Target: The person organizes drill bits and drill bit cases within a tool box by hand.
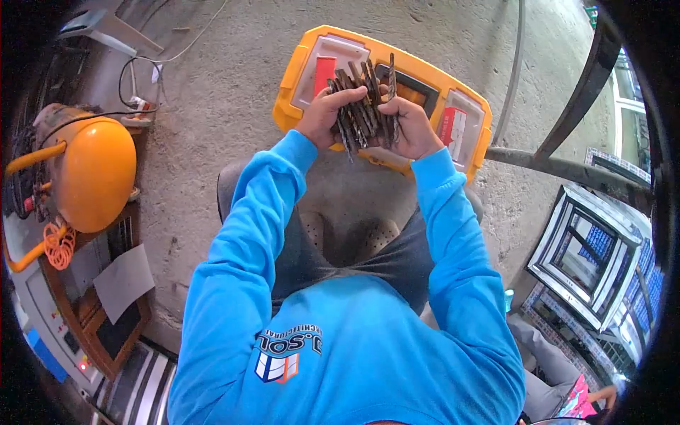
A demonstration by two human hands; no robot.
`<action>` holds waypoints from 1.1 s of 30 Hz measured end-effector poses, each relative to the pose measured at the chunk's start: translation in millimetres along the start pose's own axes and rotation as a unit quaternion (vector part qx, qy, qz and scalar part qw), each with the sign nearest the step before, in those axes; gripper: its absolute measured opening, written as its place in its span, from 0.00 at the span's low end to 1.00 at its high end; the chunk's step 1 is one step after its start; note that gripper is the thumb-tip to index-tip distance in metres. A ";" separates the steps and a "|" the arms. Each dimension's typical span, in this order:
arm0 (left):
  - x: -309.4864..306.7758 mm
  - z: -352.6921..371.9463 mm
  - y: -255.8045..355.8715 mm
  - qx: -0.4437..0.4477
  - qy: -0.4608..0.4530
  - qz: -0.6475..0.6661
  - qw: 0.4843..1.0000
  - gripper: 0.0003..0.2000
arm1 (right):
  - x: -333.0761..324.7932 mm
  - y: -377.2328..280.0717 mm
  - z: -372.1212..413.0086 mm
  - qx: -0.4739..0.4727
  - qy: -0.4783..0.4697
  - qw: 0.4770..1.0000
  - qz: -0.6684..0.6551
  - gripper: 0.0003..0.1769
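A bundle of dark metal drill bits (359, 117) is held above a yellow toolbox (292, 71). My left hand (326, 117) is closed round the bundle from the left, its thumb lying across the bits. On the right, my right hand (411, 127) grips one longer drill bit (392, 74) between thumb and fingers, upright beside the bundle. Beneath the hands, the toolbox lid shows clear side compartments with a red box (324, 76) at left and a red and white box (452, 126) at right. My hands hide the toolbox's near middle part.
An orange air compressor (99, 173) with a coiled hose stands at the left, near a wooden cabinet (117, 333). Metal bars (567, 166) and stacked frames (588, 255) are at the right. Another person's leg (545, 354) shows at lower right.
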State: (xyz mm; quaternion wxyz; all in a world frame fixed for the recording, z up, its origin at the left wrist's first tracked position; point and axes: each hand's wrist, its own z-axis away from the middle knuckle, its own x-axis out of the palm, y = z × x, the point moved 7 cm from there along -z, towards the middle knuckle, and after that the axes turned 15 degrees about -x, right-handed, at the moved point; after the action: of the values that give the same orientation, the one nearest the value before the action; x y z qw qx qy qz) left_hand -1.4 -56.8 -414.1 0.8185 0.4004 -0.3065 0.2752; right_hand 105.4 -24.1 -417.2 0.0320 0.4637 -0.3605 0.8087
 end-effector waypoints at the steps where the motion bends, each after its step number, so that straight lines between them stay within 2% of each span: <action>1: 1.3 -0.1 0.6 0.005 -0.014 0.009 1.000 0.19 | 3.4 -0.6 0.3 -0.002 -0.006 1.000 -0.009 0.22; 11: -0.5 2.0 0.1 -0.009 0.001 -0.019 1.000 0.22 | 1.4 6.7 -1.7 0.039 -0.015 0.997 -0.063 0.21; 14: 2.2 3.6 1.5 -0.006 -0.015 0.016 1.000 0.18 | -7.1 10.6 -5.6 0.029 -0.005 0.999 -0.027 0.23; 17: -0.3 7.4 4.0 0.010 0.027 0.000 1.000 0.17 | -5.1 11.3 -6.0 0.011 0.010 1.000 0.013 0.22; 19: -4.5 4.9 1.0 0.010 0.038 0.031 0.999 0.16 | -5.2 4.8 -2.9 -0.036 0.069 0.992 0.098 0.20; 20: -4.3 4.2 -0.1 0.014 0.040 0.032 0.999 0.16 | -11.0 8.3 -4.7 -0.034 0.065 0.992 0.099 0.20; 22: -6.9 4.6 0.4 0.045 0.071 0.053 0.995 0.16 | -33.2 8.0 -10.0 -0.077 0.079 0.964 0.240 0.17; 23: -5.7 5.6 1.5 0.056 0.071 0.049 0.995 0.15 | -15.3 4.0 -0.8 -0.086 0.115 0.961 0.238 0.16; 24: -4.2 5.6 1.7 0.061 0.072 0.049 0.994 0.15 | -19.9 8.6 -2.8 -0.086 0.110 0.961 0.240 0.16; 26: -3.3 9.7 4.9 0.094 0.108 0.033 0.989 0.15 | -12.4 1.4 -5.8 -0.187 0.042 0.884 0.427 0.16; 27: 3.7 16.4 6.9 0.084 0.110 0.032 0.990 0.13 | -6.4 3.9 -4.0 -0.198 0.061 0.926 0.316 0.16; 28: 2.0 12.7 5.8 0.088 0.110 0.032 0.990 0.13 | 2.1 5.3 -0.8 -0.199 0.058 0.926 0.317 0.16; 30: -1.4 2.0 0.1 0.109 0.066 0.095 0.987 0.13 | 15.1 -8.3 9.3 -0.298 0.094 0.877 0.365 0.17; 31: -4.2 -0.3 -1.7 0.109 0.068 0.086 0.988 0.13 | 23.5 -13.6 12.6 -0.337 0.108 0.856 0.378 0.14; 33: -3.1 -0.8 -3.6 0.117 0.066 0.094 0.986 0.12 | 14.9 -13.4 11.6 -0.333 0.111 0.840 0.415 0.14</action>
State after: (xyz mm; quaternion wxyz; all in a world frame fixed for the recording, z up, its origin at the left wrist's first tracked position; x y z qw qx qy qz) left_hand -0.8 -58.7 -418.5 0.7547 0.4438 -0.2536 0.4113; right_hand 110.6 -25.5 -394.7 -0.1145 0.1393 -0.7605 0.6239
